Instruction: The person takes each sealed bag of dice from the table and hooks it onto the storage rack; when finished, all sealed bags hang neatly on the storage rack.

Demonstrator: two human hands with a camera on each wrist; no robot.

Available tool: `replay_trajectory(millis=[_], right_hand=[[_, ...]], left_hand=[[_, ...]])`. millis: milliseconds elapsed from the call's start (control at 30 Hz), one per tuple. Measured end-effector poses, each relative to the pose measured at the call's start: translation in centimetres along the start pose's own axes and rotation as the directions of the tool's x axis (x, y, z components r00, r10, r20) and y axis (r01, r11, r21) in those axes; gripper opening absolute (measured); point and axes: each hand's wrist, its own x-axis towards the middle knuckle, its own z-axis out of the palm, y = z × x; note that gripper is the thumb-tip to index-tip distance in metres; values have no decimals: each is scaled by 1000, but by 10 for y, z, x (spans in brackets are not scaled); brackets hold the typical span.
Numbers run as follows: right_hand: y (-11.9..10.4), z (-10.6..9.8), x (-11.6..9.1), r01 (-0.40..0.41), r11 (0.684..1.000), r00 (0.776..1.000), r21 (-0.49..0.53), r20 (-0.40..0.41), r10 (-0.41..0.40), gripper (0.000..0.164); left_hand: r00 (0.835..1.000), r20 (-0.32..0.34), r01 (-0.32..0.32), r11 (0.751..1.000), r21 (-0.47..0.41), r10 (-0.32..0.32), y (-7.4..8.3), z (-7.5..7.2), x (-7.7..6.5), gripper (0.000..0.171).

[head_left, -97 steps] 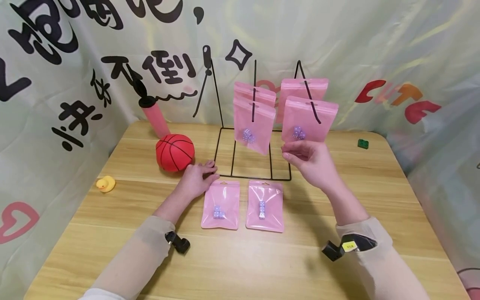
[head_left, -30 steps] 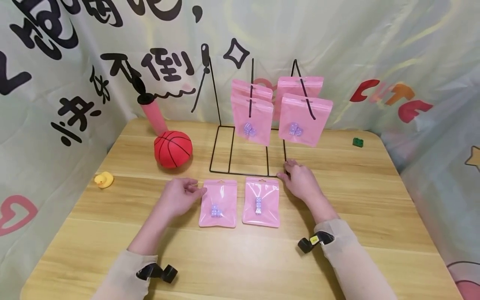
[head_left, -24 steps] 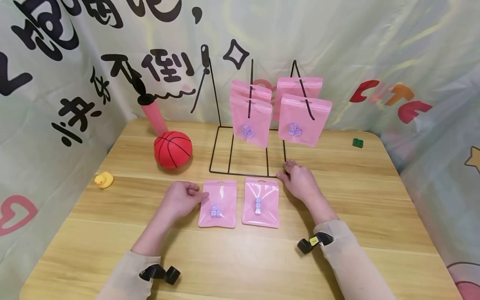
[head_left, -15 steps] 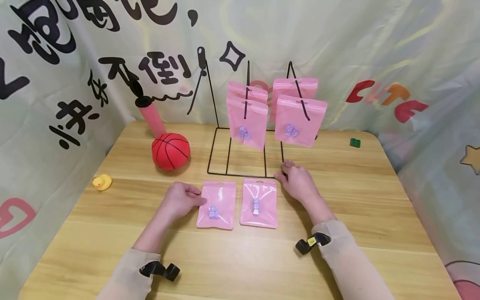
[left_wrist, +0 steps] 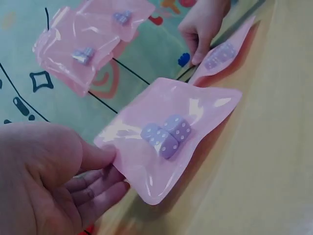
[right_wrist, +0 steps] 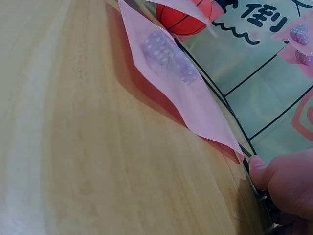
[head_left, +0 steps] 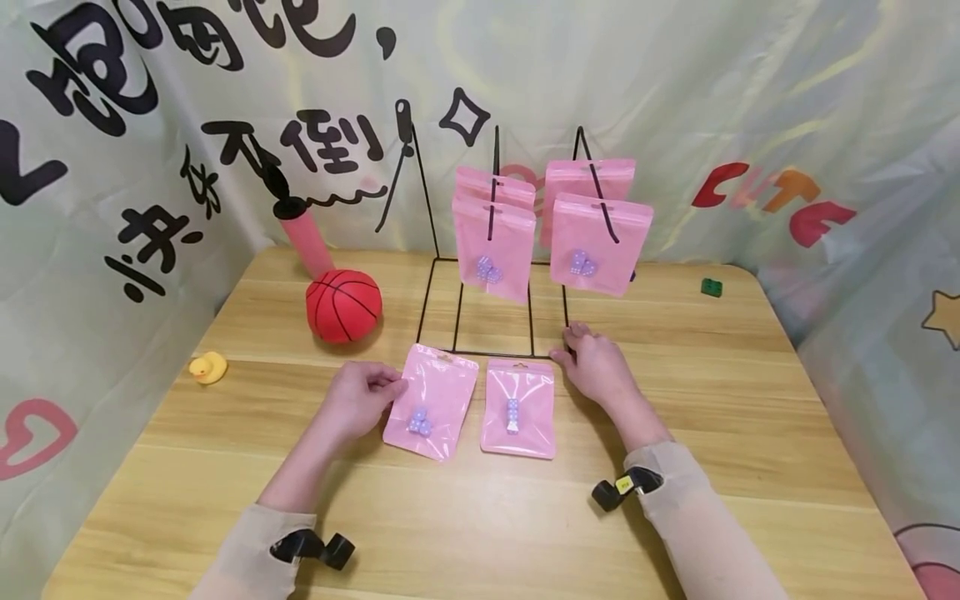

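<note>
My left hand (head_left: 358, 400) pinches the left edge of a pink zip bag (head_left: 450, 383) with small purple dice (left_wrist: 166, 134) inside. That bag is tilted, its left side raised off the table. My right hand (head_left: 598, 362) holds the front right corner of a black wire rack (head_left: 495, 355); the fingertips are partly hidden in the right wrist view. A second pink zip bag (head_left: 536, 425), with dice in a column, lies flat between the hands. More pink bags hang from the rack's middle prong (head_left: 492, 208) and right prong (head_left: 606, 204), two on each.
The rack's left prong (head_left: 392, 193) bears no bag. Left of the rack are a red toy basketball (head_left: 343, 306) and a pink bottle-like cylinder (head_left: 306, 240). A yellow duck (head_left: 208, 367) sits near the left edge, a green toy brick (head_left: 712, 287) at the far right. A printed curtain hangs behind.
My right hand has gone from the front right hanging bag to the rack's corner. My left hand has left the rack, taken the left bag's edge and tilted the bag up.
</note>
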Motion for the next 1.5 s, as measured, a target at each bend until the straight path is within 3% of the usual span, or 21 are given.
replay_trajectory(millis=[100, 233, 400, 567, 800, 900, 1033, 1167, 1300, 1500], right_hand=[[0, -1, 0, -1, 1000, 1000, 1, -3, 1, 55], [0, -1, -1, -12, 1000, 1000, 0, 1, 12, 55], [-2, -3, -2, -19, 1000, 1000, 2, 10, 19, 56], [-3, -3, -1, -18, 1000, 1000, 4, 11, 18, 56], [-3, -1, 0, -24, 1000, 1000, 10, 13, 23, 56], [-3, -1, 0, -34, 999, 999, 17, 17, 34, 56], [-3, -2, -2, -47, 999, 999, 20, 27, 46, 56], [-2, -2, -2, -49, 999, 998, 20, 29, 48, 56], [-1, -2, -3, -38, 999, 999, 15, 13, 38, 56], [0, -1, -2, -27, 1000, 1000, 10, 1, 27, 56]], left_hand=[[996, -44, -75, 997, -23, 73, 7, -3, -1, 6], [978, -115, -178, 983, -45, 172, 17, -8, -3, 4], [950, -212, -249, 966, -65, 230, 28, -15, -5, 6], [904, -295, -341, 938, -67, 308, 36, -24, -5, 6], [819, -385, -487, 871, -71, 426, 52, -41, -4, 3], [785, -423, -534, 841, -90, 453, 57, -47, -2, 4], [754, -470, -570, 813, -121, 459, 63, -55, 2, 5], [742, -511, -579, 799, -163, 433, 65, -61, 9, 7], [744, -545, -571, 792, -216, 387, 67, -67, 17, 9], [757, -559, -532, 816, -228, 338, 64, -72, 27, 7]])
